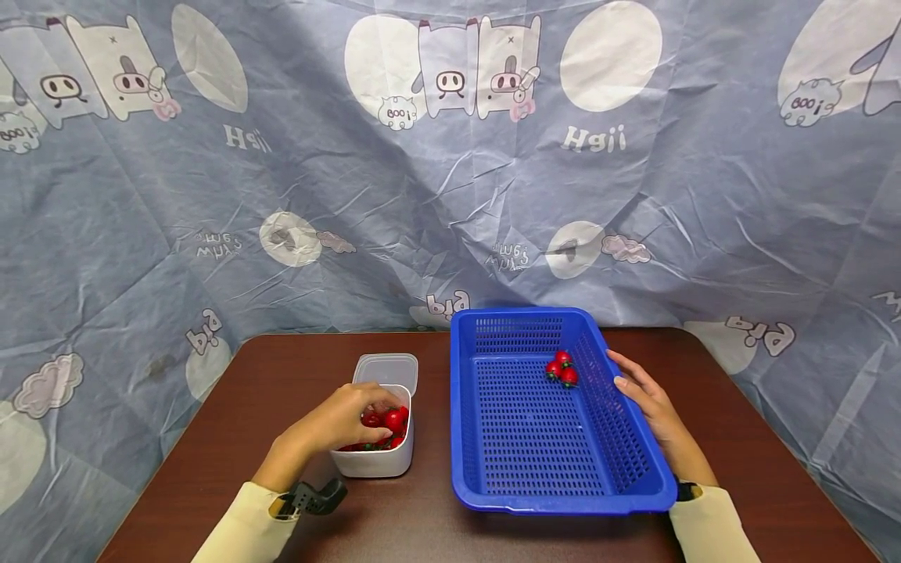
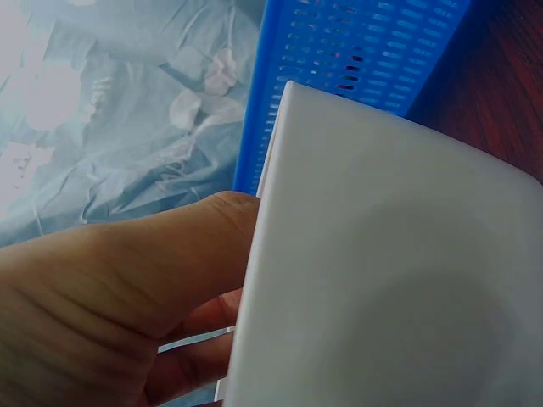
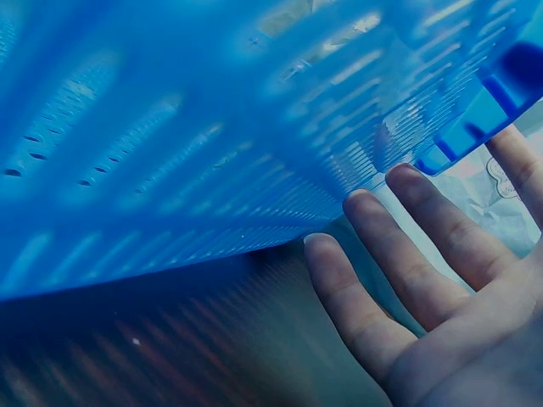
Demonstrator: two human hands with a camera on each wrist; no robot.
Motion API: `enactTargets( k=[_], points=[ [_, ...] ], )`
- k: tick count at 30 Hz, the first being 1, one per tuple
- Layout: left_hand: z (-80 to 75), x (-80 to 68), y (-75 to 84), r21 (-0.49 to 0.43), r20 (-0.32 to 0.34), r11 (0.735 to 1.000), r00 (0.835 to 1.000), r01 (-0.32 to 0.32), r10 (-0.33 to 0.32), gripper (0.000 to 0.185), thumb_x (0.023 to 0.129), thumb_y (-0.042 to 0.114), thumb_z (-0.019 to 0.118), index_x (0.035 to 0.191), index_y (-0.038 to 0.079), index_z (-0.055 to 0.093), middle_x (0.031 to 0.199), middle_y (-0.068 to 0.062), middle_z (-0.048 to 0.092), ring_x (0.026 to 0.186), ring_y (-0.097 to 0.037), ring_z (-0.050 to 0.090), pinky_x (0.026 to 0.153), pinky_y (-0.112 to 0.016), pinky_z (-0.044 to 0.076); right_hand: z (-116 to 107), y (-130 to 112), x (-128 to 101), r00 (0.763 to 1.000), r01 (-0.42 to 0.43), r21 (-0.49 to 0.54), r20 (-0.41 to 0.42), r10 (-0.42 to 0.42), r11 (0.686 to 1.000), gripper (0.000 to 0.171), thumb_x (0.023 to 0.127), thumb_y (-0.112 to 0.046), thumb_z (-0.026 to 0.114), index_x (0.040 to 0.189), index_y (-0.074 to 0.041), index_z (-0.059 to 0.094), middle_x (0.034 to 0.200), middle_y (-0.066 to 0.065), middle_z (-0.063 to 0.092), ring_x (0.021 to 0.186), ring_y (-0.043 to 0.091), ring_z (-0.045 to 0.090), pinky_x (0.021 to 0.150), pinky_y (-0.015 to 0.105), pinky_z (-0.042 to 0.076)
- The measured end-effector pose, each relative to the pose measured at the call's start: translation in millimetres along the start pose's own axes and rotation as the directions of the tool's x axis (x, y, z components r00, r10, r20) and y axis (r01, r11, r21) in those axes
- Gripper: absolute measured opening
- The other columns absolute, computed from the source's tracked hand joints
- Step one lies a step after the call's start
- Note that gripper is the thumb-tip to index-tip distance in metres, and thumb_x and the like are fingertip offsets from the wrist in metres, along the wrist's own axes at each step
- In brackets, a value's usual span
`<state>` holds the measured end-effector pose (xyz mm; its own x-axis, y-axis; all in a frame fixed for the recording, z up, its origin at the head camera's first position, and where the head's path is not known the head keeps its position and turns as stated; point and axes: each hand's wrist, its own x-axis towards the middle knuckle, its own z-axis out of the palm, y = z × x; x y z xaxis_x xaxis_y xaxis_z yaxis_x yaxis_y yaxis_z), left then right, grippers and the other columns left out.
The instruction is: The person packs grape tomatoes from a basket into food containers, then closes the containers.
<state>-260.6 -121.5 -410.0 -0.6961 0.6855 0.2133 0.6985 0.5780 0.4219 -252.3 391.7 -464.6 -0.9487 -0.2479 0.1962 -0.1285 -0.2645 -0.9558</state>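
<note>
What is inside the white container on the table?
The white container holds red strawberries with green tops. The left hand reaches in and covers part of them, so their number and the container's bottom cannot be seen.

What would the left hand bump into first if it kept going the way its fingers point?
Probably the red strawberries in the white container: the left hand reaches into it, fingers curled among them. Beyond lies the blue basket, though depth is hard to judge.

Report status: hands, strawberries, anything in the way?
Left hand reaching into white container, fingers on the strawberries. Right hand open, resting against blue basket outer wall. Few strawberries in basket. Path between clear.
</note>
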Motion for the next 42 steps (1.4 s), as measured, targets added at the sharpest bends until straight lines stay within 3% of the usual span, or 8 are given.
enactTargets(
  k=[16,23,31,37,42],
  points=[
    [-3.7,4.1,3.0,-0.004,-0.026,1.000,1.000,0.009,-0.009,0.031,0.081,0.018,0.077,0.111,0.013,0.069,0.100,-0.004,0.068,0.087,-0.017,0.067,0.076,-0.036,0.053,2.1,-0.3,-0.8,1.000,0.006,0.006,-0.013,-0.006,1.000,0.051,0.103,-0.007,0.036,0.152,-0.008,0.022,0.129,0.009,0.055,0.101,0.022,0.066,0.077,0.040,0.055],
    [-13.1,14.7,10.2,0.056,-0.035,0.998,0.999,-0.008,0.010,0.031,0.083,0.020,0.074,0.113,0.013,0.069,0.101,-0.001,0.068,0.086,-0.014,0.065,0.074,-0.032,0.052,1.7,0.6,-1.7,1.000,0.011,0.001,-0.014,-0.011,1.000,0.051,0.103,-0.007,0.036,0.152,-0.009,0.023,0.130,0.009,0.054,0.101,0.022,0.065,0.077,0.040,0.055],
    [-30.2,48.3,26.3,0.081,-0.052,0.995,0.997,-0.060,0.065,0.030,0.082,0.021,0.074,0.111,0.017,0.069,0.104,0.007,0.065,0.090,-0.012,0.063,0.079,-0.031,0.051,0.9,0.3,-0.5,1.000,0.021,-0.002,-0.005,-0.021,1.000,0.051,0.103,-0.007,0.036,0.153,-0.009,0.022,0.131,0.010,0.053,0.102,0.022,0.065,0.077,0.039,0.055],
    [-39.1,83.9,37.5,0.082,-0.043,0.988,0.990,-0.132,0.135,0.028,0.083,0.021,0.075,0.110,0.017,0.071,0.101,0.008,0.065,0.088,-0.011,0.063,0.079,-0.029,0.050,1.0,0.2,-0.2,1.000,0.018,0.009,-0.010,-0.018,1.000,0.051,0.103,-0.007,0.036,0.153,-0.008,0.021,0.131,0.010,0.052,0.101,0.022,0.066,0.077,0.040,0.055],
    [-42.4,116.5,43.9,0.056,-0.026,0.986,0.987,-0.157,0.158,0.027,0.083,0.021,0.074,0.109,0.017,0.071,0.099,0.006,0.066,0.086,-0.011,0.063,0.080,-0.029,0.049,1.5,-0.2,-0.7,1.000,0.013,0.017,0.001,-0.013,1.000,0.051,0.104,-0.007,0.035,0.153,-0.008,0.021,0.129,0.010,0.055,0.100,0.022,0.066,0.076,0.040,0.055]
  ],
)
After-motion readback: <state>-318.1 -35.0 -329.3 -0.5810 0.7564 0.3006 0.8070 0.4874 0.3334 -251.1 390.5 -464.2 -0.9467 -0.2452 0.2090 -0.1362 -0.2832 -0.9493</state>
